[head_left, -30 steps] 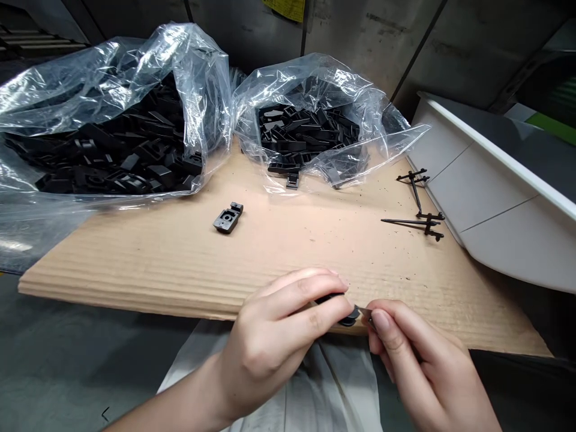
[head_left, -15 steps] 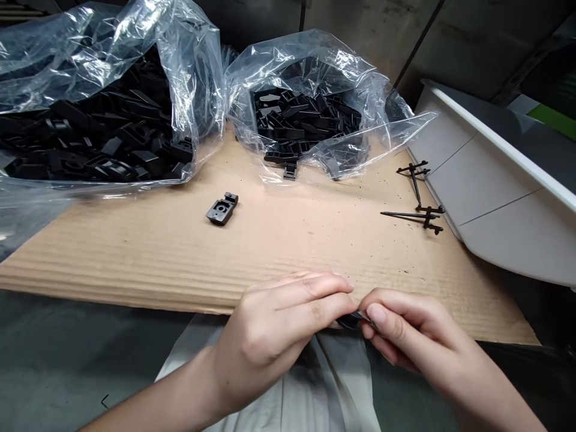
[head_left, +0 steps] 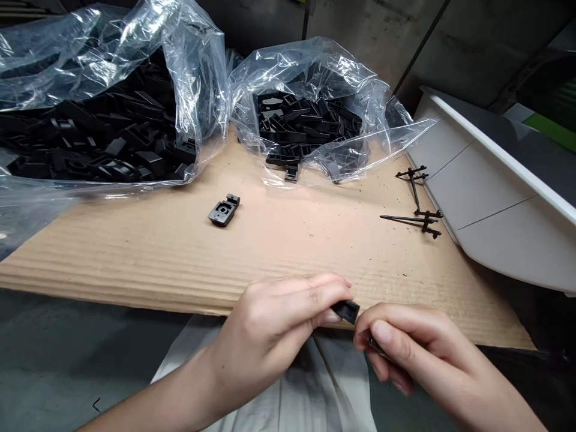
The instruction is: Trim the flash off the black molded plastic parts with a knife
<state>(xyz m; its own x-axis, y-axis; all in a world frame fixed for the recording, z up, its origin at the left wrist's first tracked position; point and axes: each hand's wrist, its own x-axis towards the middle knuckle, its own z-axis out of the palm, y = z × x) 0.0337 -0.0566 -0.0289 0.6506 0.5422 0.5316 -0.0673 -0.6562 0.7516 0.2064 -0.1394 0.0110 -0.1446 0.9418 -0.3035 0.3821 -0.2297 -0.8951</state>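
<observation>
At the front edge of the cardboard, my left hand is closed round a small black plastic part, whose end sticks out past the fingertips. Just right of it, my right hand pinches a thin dark piece between thumb and fingers, mostly hidden. The two hands are close, with a small gap between the part and the right fingers. Another black part lies on the cardboard, left of centre.
Two clear plastic bags, a large one at the left and a smaller one at the back middle, hold many black parts. Thin black sprues lie at the right beside a light grey bin.
The hands have drawn slightly apart, the right one moving down and to the right. More of the black part in the left hand now shows.
</observation>
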